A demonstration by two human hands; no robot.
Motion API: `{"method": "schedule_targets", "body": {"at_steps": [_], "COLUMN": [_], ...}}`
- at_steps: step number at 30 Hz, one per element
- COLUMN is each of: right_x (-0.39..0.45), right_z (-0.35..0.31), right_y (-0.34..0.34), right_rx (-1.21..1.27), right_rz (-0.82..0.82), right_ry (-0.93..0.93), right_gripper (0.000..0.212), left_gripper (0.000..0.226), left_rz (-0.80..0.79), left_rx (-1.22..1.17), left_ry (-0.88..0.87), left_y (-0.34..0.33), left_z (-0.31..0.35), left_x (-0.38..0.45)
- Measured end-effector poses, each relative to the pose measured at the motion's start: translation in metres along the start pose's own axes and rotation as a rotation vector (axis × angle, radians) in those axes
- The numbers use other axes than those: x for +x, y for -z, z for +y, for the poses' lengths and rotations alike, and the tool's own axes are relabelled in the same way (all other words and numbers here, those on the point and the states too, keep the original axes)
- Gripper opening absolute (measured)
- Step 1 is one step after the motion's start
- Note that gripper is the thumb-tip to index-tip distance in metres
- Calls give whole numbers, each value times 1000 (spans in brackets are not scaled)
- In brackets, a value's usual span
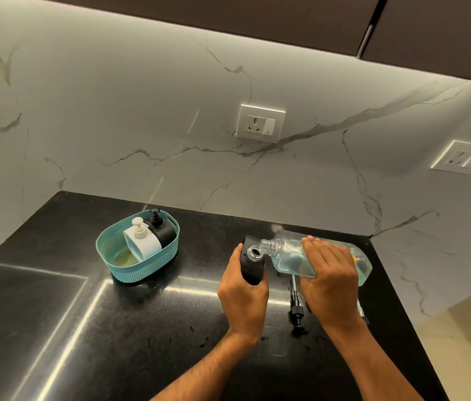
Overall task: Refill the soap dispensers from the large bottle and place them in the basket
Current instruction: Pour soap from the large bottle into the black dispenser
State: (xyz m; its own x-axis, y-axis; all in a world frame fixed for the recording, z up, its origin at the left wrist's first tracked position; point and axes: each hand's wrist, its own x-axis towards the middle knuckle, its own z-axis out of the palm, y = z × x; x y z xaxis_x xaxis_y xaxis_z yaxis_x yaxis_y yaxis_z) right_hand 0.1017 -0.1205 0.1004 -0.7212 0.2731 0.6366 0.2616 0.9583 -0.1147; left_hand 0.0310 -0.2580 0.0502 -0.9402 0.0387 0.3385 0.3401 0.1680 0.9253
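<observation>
Left grip wraps black dispenser; right grip tips large bottle; black counter, marble wall.

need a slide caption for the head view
Right hand tips large clear bottle into black dispenser held by left hand; two dispensers in teal basket.

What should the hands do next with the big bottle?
Probably tip the large bottle a little more. Its mouth already sits at the open neck of the black dispenser that the left hand steadies, and the right hand holds the bottle nearly flat.
</observation>
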Motion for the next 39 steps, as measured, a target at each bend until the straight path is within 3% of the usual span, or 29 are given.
{"method": "schedule_targets", "body": {"at_steps": [39], "right_x": [11], "right_z": [-3], "right_y": [10], "right_rx": [-33], "right_rz": [11], "right_ry": [50], "right_gripper": [72], "left_gripper": [76], "left_rz": [-23], "left_rx": [13], "left_ry": [-2], "left_y": [-2], "left_z": [1], "left_x": [3]}}
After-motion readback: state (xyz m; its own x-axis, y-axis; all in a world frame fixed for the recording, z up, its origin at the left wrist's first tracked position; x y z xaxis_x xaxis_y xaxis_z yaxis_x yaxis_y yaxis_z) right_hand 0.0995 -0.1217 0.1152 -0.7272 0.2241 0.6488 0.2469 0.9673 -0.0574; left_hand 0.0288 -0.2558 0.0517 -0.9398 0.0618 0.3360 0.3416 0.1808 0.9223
